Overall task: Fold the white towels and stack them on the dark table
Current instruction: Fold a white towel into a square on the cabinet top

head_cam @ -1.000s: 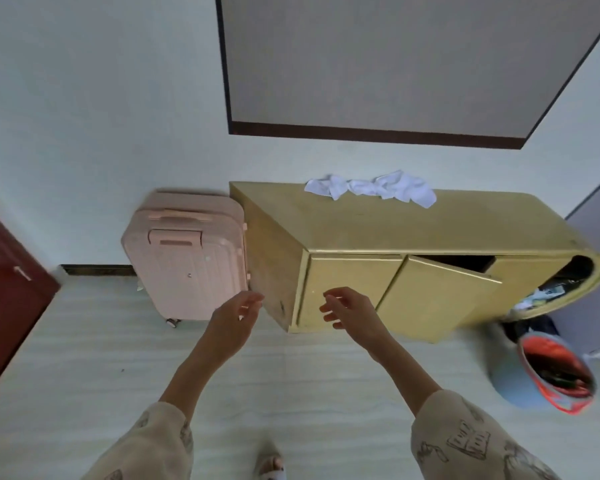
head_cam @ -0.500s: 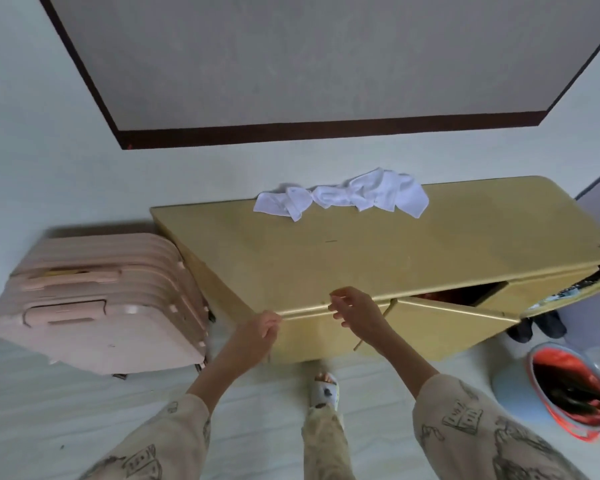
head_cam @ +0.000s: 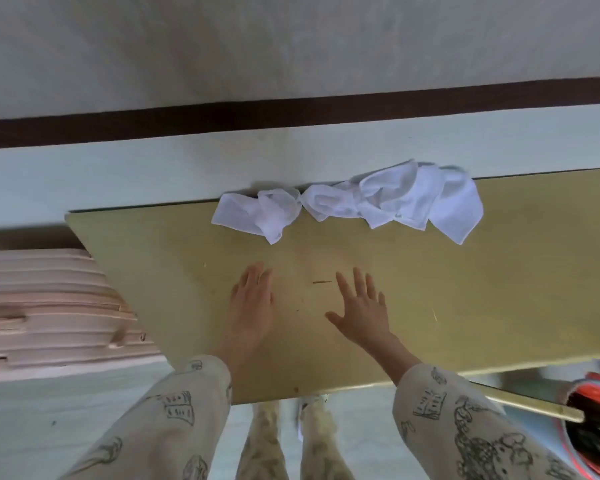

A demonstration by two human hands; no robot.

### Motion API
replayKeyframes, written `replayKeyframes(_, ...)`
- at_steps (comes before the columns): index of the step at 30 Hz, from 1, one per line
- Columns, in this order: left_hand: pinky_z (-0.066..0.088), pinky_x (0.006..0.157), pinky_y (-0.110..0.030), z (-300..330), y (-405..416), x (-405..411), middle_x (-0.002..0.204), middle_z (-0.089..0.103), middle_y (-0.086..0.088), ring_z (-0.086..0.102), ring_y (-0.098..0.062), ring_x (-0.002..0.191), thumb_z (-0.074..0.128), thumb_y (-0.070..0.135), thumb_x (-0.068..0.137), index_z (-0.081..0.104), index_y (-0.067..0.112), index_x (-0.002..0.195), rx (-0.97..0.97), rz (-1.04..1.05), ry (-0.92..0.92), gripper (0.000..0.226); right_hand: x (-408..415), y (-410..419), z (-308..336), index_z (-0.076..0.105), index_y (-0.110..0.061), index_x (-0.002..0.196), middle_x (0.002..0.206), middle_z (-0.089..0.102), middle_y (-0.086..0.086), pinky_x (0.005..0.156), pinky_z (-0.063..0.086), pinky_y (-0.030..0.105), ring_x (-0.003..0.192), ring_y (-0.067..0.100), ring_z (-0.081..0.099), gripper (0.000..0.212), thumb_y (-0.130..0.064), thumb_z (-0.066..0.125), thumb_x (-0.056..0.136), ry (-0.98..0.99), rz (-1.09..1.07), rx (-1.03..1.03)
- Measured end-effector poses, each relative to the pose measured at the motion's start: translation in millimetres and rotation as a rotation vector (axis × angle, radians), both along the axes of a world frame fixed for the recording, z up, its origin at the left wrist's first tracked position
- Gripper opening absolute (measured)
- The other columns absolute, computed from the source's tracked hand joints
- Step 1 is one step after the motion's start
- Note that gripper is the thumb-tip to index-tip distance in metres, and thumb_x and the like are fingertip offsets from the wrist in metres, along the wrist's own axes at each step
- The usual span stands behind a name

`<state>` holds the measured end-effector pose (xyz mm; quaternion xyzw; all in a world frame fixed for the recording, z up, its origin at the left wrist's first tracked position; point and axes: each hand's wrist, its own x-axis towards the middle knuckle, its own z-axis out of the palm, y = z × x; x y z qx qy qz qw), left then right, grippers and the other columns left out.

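Reaching stage, nothing folded: left hand (head_cam: 252,303) and right hand (head_cam: 361,311) flat, empty over the cabinet (head_cam: 499,289), towels (head_cam: 354,202) crumpled at its far edge; next, grasp one, spread flat.

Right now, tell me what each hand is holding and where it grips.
Nothing is held. The left hand and right hand are open above the yellow wooden cabinet top, short of the crumpled white cloth towels.

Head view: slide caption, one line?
Both open hands, left and right, reach over yellow cabinet top toward crumpled white towels.
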<state>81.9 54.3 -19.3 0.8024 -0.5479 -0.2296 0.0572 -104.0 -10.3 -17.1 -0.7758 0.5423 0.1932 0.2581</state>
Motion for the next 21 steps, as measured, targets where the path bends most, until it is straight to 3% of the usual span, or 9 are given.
replayKeyframes(3,0.033,0.100,-0.036,-13.2,-37.1,11.5,0.143,0.032,-0.011,0.031,-0.026,0.132,0.041,0.003,0.089,0.034,0.006,0.137,-0.017,-0.015,-0.030,0.048,4.1,-7.5,-20.8,-0.006,-0.034,0.148,0.156,-0.020,0.007,0.116,0.001,0.052,0.143,0.028,-0.017,0.085,-0.055,0.050,0.087,0.042,0.017,0.017)
replayKeyframes(7,0.033,0.101,-0.038,-30.4,-70.3,22.8,0.149,0.027,-0.009,0.027,-0.025,0.137,0.043,0.008,0.091,0.033,0.008,0.138,-0.041,0.008,-0.002,0.048,1.6,-9.4,-31.8,-0.007,-0.034,0.148,0.155,-0.021,0.010,0.116,0.000,0.051,0.143,0.028,-0.019,0.086,-0.061,0.047,0.086,0.058,0.035,0.002)
replayKeyframes(12,0.035,0.083,-0.038,-36.5,-102.2,22.3,0.113,0.050,-0.007,0.046,-0.027,0.106,0.056,0.037,0.086,0.055,0.008,0.105,-0.087,0.138,-0.103,0.034,4.4,-9.7,-32.7,-0.005,-0.035,0.148,0.155,-0.020,0.010,0.116,0.001,0.050,0.144,0.029,-0.016,0.086,-0.060,0.048,0.085,0.047,0.009,0.008)
replayKeyframes(17,0.033,0.081,-0.036,-26.7,-123.3,20.8,0.106,0.055,-0.009,0.046,-0.027,0.102,0.046,0.022,0.091,0.058,0.008,0.099,-0.043,0.322,-0.113,0.020,3.2,-11.1,-32.7,-0.005,-0.035,0.148,0.155,-0.020,0.010,0.116,0.001,0.050,0.143,0.030,-0.016,0.086,-0.061,0.048,0.085,0.041,0.002,0.003)
replayKeyframes(21,0.035,0.075,-0.033,2.3,-97.0,18.2,0.078,0.054,-0.003,0.054,-0.025,0.078,0.047,0.013,0.091,0.054,0.009,0.086,-0.232,0.278,0.079,0.009,17.2,-20.3,-15.3,0.004,-0.028,0.149,0.157,-0.005,0.014,0.116,0.008,0.049,0.145,0.033,-0.004,0.078,-0.059,0.043,0.089,0.074,-0.047,0.066)
